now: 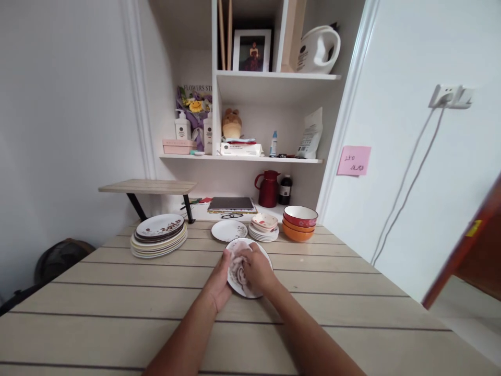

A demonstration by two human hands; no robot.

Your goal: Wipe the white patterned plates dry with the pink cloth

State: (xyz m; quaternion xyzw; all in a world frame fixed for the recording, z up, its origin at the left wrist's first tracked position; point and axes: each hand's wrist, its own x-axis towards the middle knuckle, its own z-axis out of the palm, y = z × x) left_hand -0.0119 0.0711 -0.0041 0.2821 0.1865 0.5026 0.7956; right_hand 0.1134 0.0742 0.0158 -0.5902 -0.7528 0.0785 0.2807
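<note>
In front of me a white plate (pixel 266 257) with a dark rim is tilted up above the table. My left hand (pixel 219 282) grips its left edge, thumb on the face and the other fingers out of sight behind. A crumpled pale pinkish cloth (pixel 239 271) lies bunched against the plate's face. My right hand (pixel 256 269) is closed on that cloth and presses it to the plate; its fingertips are partly hidden in the folds. Just beyond, another white plate (pixel 227 230) with a floral mark lies flat on the table.
A stack of plates (pixel 158 237) stands at the left, by a small raised shelf (pixel 148 186). Behind my hands are small dishes (pixel 264 230) in a pile and stacked bowls (pixel 299 224). Farther back stand a red jug (pixel 268 189), a dark bottle (pixel 285 190) and a laptop (pixel 230 203).
</note>
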